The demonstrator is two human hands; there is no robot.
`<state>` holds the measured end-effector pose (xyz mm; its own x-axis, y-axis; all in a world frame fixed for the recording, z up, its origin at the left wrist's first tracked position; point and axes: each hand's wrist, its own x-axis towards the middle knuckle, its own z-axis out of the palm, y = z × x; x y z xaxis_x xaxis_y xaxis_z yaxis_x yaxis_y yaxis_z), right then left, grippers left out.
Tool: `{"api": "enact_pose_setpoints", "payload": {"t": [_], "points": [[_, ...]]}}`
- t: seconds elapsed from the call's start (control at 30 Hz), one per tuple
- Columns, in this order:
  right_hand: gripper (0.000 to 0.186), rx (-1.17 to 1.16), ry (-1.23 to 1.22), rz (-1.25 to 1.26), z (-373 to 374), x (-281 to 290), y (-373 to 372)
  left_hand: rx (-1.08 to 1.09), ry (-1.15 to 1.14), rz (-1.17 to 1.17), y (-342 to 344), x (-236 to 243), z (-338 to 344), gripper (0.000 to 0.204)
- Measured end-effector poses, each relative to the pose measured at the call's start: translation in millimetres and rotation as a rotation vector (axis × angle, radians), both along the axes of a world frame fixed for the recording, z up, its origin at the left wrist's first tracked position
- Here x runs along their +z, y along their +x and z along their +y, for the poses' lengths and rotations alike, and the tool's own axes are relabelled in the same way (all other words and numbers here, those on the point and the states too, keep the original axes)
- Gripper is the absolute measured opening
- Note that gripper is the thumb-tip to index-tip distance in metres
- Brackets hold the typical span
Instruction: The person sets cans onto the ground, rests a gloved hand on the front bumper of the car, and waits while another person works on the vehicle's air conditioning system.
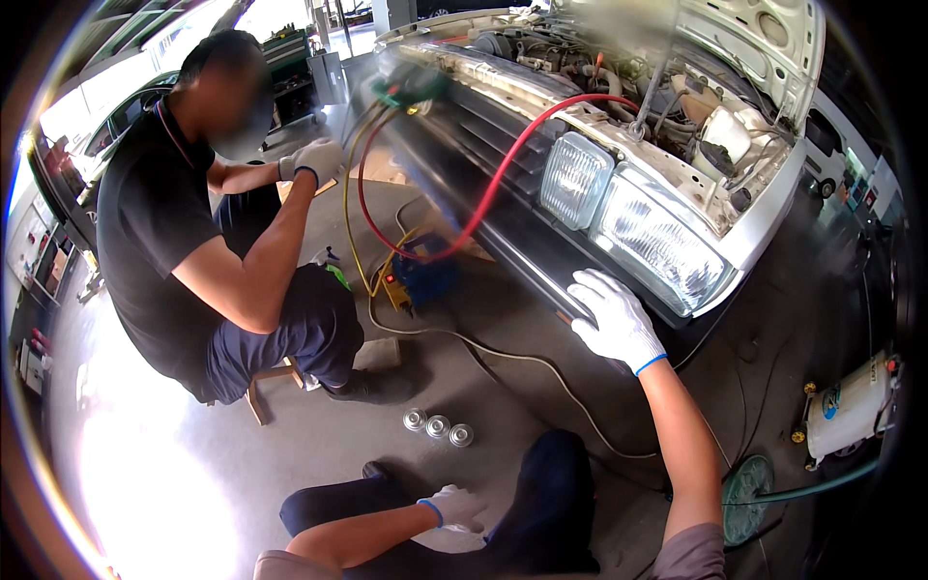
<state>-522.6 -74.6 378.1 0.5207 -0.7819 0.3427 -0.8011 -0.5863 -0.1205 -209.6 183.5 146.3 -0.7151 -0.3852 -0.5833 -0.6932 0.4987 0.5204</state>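
My right hand [617, 315], in a white knit glove with a blue cuff, rests on the black front bumper [522, 253] of a white car, below its headlight [659, 240]. The fingers lie over the bumper with the thumb apart. In a matching glove, my left hand [456, 509] hangs over my lap between my knees, fingers loosely stretched out and nothing visible in them. Three small silver cans [437, 426] stand in a row on the floor just beyond it.
At left a co-worker [159, 251] in gloves sits on a low wooden stool [257, 398]. A red hose [503, 174] loops from the engine bay [657, 92]; a yellow hose [350, 213] hangs near a blue machine [425, 280]. A cable [541, 360] crosses the floor. A white tank [851, 411] stands at right.
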Motion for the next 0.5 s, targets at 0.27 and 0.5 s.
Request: {"api": "enact_pose_setpoints", "payload": {"t": [0.27, 0.5], "points": [[0.052, -0.008, -0.007, 0.022, -0.1, -1.9, -4.3, -0.028, 0.006, -0.015, -2.9, -0.6, -2.2, 0.061], [0.052, -0.013, 0.007, 0.021, -0.5, -0.9, -2.4, -0.042, 0.011, -0.028, -3.3, 4.6, -3.8, 0.064]]}}
